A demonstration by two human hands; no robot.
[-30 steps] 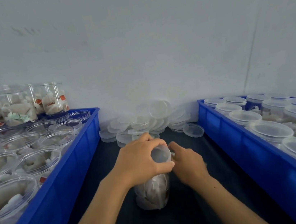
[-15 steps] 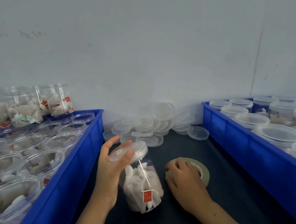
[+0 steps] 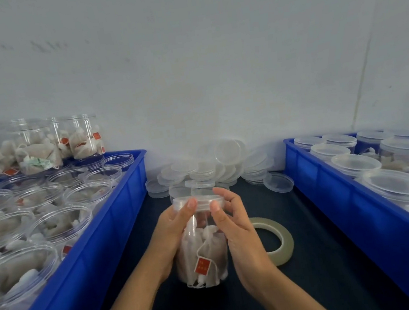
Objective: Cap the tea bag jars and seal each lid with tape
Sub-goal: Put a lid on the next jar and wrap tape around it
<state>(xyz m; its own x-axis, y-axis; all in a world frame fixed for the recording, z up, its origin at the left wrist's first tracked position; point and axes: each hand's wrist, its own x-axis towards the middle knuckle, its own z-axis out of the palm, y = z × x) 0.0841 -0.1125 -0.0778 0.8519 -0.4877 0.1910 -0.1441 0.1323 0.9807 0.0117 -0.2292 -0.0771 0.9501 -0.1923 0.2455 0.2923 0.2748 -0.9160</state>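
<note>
- While both hands hold it between the two crates, the clear tea bag jar [image 3: 202,254] stands upright at the middle of the dark bench [image 3: 326,276], its translucent lid [image 3: 198,202] already seated on the mouth.
- The left hand [image 3: 173,233] wraps the jar's left side, its grip curled round the wall and the thumb pressed on the lid's rim.
- The right hand [image 3: 236,226] curls round the jar's right side in the same way, thumb tip on the front of the lid's edge and fingers reaching behind it.
- Inside the jar lie pale tea bags; one red paper tag [image 3: 202,265] hangs on a string against the front wall.
- A roll of tape [image 3: 278,240] lies flat on the bench just right of the right hand, partly hidden behind that wrist; whether it touches the hand cannot be told.
- A heap of loose translucent lids [image 3: 215,169] sits against the wall [image 3: 186,66] behind the jar, with one lid [image 3: 278,182] lying apart at the heap's right end.
- The left blue crate [image 3: 100,244] holds uncapped jars of tea bags [image 3: 58,221], and more filled jars [image 3: 33,146] stand stacked at its far end.
- The right blue crate [image 3: 358,223] holds jars with lids on [image 3: 394,185].
</note>
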